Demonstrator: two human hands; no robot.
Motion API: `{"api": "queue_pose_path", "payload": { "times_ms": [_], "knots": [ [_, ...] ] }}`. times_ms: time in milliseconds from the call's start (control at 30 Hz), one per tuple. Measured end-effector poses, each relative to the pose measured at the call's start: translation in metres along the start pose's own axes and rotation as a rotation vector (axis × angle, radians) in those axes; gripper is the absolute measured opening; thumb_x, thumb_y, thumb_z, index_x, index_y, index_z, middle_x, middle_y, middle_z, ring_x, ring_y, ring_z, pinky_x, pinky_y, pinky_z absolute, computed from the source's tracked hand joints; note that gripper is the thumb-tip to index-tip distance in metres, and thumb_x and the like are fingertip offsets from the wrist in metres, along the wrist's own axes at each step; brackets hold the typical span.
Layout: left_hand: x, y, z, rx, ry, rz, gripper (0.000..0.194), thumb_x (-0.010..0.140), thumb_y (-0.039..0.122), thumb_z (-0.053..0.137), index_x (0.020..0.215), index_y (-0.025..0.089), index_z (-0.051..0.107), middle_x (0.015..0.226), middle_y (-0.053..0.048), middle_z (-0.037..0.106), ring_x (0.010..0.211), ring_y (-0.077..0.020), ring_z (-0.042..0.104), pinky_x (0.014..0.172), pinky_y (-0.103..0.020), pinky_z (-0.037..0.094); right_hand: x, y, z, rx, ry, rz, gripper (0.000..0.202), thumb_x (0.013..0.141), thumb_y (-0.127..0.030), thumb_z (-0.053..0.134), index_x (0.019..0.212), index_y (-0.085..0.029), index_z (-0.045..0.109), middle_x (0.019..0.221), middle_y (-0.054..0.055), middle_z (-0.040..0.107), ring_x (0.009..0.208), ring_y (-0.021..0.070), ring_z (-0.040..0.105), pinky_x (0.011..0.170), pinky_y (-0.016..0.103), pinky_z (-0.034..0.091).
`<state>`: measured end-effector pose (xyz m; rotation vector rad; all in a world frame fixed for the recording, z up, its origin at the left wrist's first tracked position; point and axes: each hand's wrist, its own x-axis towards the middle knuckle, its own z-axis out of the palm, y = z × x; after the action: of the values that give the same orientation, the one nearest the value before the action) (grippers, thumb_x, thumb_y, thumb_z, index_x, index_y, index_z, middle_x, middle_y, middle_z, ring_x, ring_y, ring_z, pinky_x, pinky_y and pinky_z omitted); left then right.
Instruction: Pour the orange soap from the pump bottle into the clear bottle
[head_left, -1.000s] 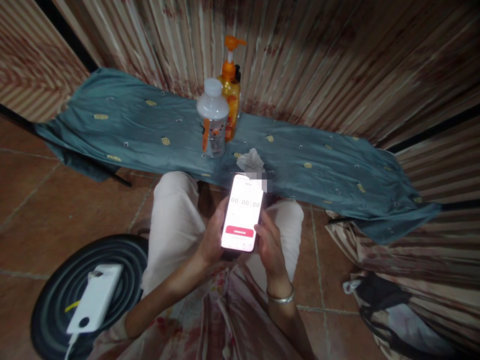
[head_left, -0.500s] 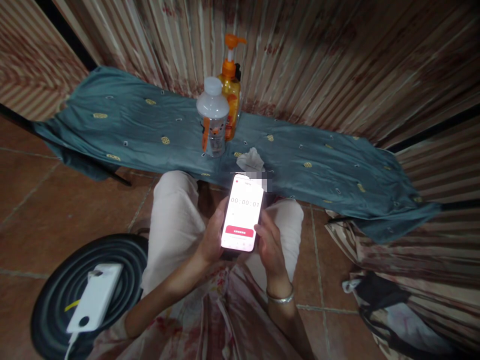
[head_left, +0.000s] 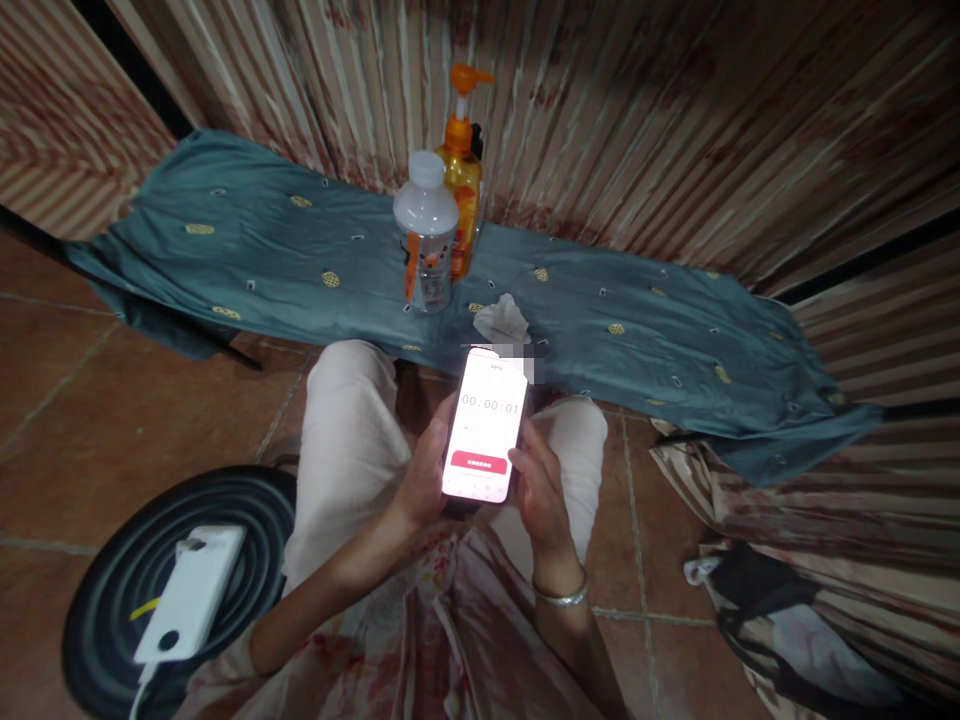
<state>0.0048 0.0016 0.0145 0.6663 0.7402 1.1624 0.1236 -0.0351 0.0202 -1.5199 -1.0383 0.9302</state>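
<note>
A phone point(head_left: 486, 425) with a bright screen is held upright over my lap, showing 00:00:01 and a red button. My left hand point(head_left: 426, 470) closes on its left edge, thumb along the side. On the opposite edge, my right hand point(head_left: 541, 490) grips the phone, fingers bent at the lower right; a silver bangle circles that wrist. Just beyond the phone's top lies a crumpled white tissue point(head_left: 502, 319). Farther back stand a clear bottle with a white cap point(head_left: 426, 235) and an orange pump bottle point(head_left: 463, 190) partly behind it.
A blue-green cloth with yellow prints point(head_left: 285, 270) covers the low surface ahead, backed by a striped curtain point(head_left: 637, 120). At lower left, a white power bank point(head_left: 193, 595) with a cable rests on a black round stool point(head_left: 97, 600). Dark and pale fabric point(head_left: 780, 610) lies at right.
</note>
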Motion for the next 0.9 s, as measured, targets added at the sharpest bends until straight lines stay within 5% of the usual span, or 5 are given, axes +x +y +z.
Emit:
{"api": "queue_pose_path", "payload": {
  "times_ms": [467, 633, 900],
  "knots": [
    [-0.001, -0.001, 0.001, 0.004, 0.014, -0.005, 0.061, 0.083, 0.063, 0.053, 0.126, 0.021, 0.055, 0.126, -0.007, 0.064, 0.118, -0.0269, 0.058, 0.1, -0.038, 0.045, -0.001, 0.0, 0.002, 0.158, 0.006, 0.107, 0.041, 0.081, -0.04, 0.056, 0.116, -0.021, 0.064, 0.126, 0.008, 0.064, 0.118, 0.028, 0.056, 0.1, 0.047, 0.046],
    [0.001, 0.001, 0.008, -0.057, 0.017, -0.048, 0.064, 0.081, 0.064, 0.056, 0.127, 0.02, 0.053, 0.124, -0.009, 0.065, 0.113, -0.0277, 0.061, 0.097, -0.041, 0.048, 0.002, -0.012, 0.002, 0.225, -0.118, 0.05, 0.051, 0.085, -0.041, 0.053, 0.132, -0.02, 0.053, 0.129, 0.007, 0.062, 0.119, 0.0248, 0.056, 0.099, 0.04, 0.047],
    [0.015, 0.005, 0.015, -0.047, 0.017, -0.039, 0.065, 0.079, 0.063, 0.057, 0.129, 0.022, 0.052, 0.126, -0.006, 0.064, 0.115, -0.0261, 0.06, 0.098, -0.039, 0.048, -0.002, -0.003, 0.003, 0.101, 0.009, -0.035, 0.075, 0.08, -0.041, 0.063, 0.145, -0.019, 0.032, 0.148, 0.013, 0.043, 0.133, 0.0241, 0.044, 0.107, 0.043, 0.04]
  ]
}}
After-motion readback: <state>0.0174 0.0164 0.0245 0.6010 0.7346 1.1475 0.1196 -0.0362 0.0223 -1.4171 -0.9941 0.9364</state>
